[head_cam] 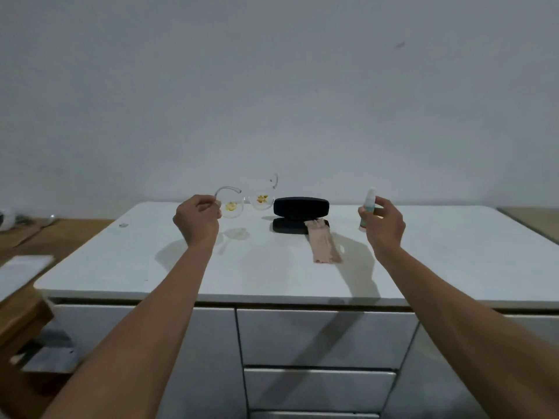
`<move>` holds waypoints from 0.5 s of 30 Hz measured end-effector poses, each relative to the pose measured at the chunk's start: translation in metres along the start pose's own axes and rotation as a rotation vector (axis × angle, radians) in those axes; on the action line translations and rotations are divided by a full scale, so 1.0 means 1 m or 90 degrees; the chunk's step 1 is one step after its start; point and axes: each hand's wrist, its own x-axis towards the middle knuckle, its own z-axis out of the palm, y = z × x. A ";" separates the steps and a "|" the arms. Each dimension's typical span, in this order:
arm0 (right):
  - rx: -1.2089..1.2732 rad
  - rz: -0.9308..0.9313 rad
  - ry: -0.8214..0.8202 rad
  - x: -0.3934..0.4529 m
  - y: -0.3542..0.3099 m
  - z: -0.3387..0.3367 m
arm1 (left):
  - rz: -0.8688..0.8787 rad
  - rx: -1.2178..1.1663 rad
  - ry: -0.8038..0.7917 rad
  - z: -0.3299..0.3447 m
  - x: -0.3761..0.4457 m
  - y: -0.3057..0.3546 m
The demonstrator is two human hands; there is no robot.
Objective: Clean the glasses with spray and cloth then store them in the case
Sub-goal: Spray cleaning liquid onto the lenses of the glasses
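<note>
My left hand (197, 219) holds clear-framed glasses (245, 198) by one side, lifted above the white table top (151, 261); both lenses carry yellow smudges. A small spray bottle (368, 207) with a white cap and teal label stands upright in my right hand (383, 225), off to the right of the glasses. Between the two hands, a black glasses case (300, 213) lies open on the table. A beige cloth (323, 241) lies partly on the case's lower half and stretches toward me.
The white table top sits on a cabinet with drawers (320, 340) below its front edge. A wooden surface (36, 240) with white sheets and some clutter lies to the left. A plain wall stands right behind the table.
</note>
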 end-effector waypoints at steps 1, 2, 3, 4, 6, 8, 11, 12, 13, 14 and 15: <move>-0.021 0.004 0.015 0.002 0.006 -0.009 | 0.002 -0.001 -0.004 0.004 -0.003 0.000; -0.044 0.008 0.025 0.003 0.012 -0.018 | 0.002 -0.002 -0.008 0.008 -0.007 -0.001; -0.068 0.011 0.031 0.004 0.017 -0.026 | 0.000 -0.005 -0.012 0.012 -0.010 -0.001; -0.092 0.014 0.033 0.004 0.023 -0.033 | -0.001 -0.006 -0.016 0.015 -0.014 -0.001; -0.121 0.018 0.038 0.004 0.032 -0.045 | -0.002 -0.007 -0.027 0.022 -0.020 0.000; -0.136 0.028 0.041 0.003 0.037 -0.053 | -0.006 -0.008 -0.036 0.026 -0.024 0.000; -0.143 0.040 0.037 0.003 0.044 -0.055 | -0.007 -0.005 -0.043 0.029 -0.027 0.001; -0.147 0.041 0.034 0.004 0.047 -0.055 | -0.008 -0.006 -0.043 0.030 -0.027 0.000; -0.150 0.042 0.029 0.005 0.048 -0.054 | -0.010 -0.008 -0.043 0.030 -0.027 0.000; -0.152 0.046 0.025 0.006 0.049 -0.054 | -0.012 -0.010 -0.042 0.031 -0.028 0.000; -0.156 0.050 0.023 0.005 0.048 -0.053 | -0.015 -0.011 -0.042 0.031 -0.028 0.000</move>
